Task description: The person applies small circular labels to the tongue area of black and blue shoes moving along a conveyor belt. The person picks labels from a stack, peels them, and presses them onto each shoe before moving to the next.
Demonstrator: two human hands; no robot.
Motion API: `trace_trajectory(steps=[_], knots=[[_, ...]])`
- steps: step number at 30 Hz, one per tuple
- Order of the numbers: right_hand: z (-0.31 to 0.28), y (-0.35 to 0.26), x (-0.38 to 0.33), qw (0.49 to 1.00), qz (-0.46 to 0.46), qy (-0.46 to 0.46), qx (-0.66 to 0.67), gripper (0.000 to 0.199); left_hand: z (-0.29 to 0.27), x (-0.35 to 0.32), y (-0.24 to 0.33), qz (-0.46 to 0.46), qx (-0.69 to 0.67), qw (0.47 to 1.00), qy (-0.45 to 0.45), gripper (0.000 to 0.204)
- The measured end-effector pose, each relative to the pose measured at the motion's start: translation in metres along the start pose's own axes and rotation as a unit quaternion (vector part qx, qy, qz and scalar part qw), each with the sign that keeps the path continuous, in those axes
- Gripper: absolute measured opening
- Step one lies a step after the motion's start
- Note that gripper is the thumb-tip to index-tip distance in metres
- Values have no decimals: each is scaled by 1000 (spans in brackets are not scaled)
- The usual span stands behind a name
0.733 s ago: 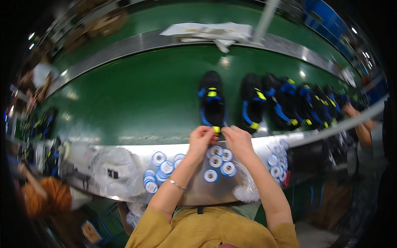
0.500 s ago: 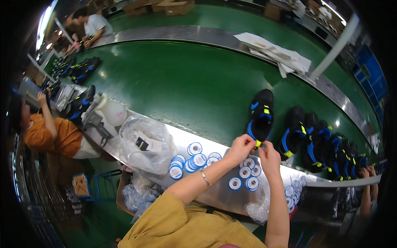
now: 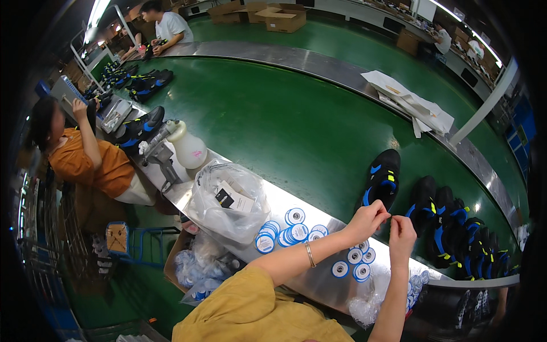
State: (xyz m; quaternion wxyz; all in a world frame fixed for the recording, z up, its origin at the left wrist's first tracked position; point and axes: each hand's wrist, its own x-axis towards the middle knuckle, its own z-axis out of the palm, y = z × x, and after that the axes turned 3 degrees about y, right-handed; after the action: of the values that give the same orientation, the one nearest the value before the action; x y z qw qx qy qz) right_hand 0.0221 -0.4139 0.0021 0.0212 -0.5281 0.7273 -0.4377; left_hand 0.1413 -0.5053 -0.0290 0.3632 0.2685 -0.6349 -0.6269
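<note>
Both hands (image 3: 366,222) close together near black shoe (image 3: 379,181)

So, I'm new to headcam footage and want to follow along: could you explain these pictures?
There's no machine: these are a person's bare hands, seen by the left of two head-worn fisheye cameras, so straight edges bend. The left hand and right hand are close together, fingertips pinched, by the heel of a black-and-blue shoe; anything between them is too small to tell. That shoe rests on a green work surface. The metal ledge holds round blue-rimmed tags and a clear plastic bag.
</note>
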Motion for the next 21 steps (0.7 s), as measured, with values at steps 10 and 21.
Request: trace_trajectory(steps=[10,21], knots=[[21,-5,8,978,39,-9,206,6,-16,-2,-16,47,-66,995,57,14],[28,4,8,922,190,-69,331,9,-32,-4,-14,15,-15,1000,23,14]])
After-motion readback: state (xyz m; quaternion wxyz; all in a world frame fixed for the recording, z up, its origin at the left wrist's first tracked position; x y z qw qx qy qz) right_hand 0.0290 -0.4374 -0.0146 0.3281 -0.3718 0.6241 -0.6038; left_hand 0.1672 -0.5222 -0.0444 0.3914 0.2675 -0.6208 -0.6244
